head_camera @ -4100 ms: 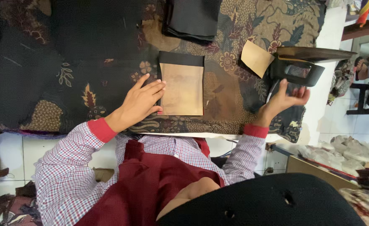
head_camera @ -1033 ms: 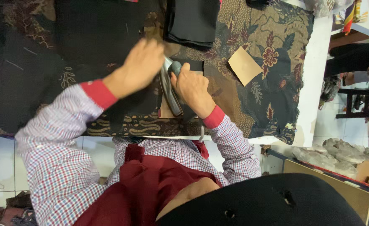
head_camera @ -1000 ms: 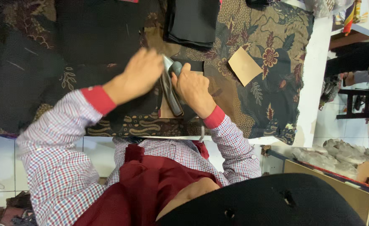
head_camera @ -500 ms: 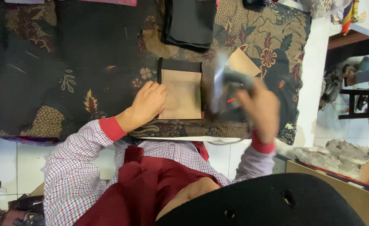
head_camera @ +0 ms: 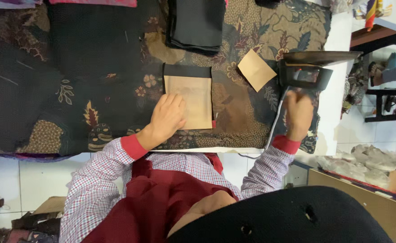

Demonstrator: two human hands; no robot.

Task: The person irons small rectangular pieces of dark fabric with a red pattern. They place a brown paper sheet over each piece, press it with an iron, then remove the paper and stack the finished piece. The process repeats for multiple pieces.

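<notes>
Your right hand [head_camera: 298, 112] has parked the iron [head_camera: 312, 69] upright and released it; your left hand [head_camera: 167, 117] lies flat, grasping nothing, on the brown paper piece [head_camera: 193, 99].

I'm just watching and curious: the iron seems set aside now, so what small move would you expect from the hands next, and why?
Probably the left hand lifts the tan paper piece off the black fabric beneath. The iron stands upright at the table's right end, the right hand just below it, so the pressed piece lies uncovered.
</notes>
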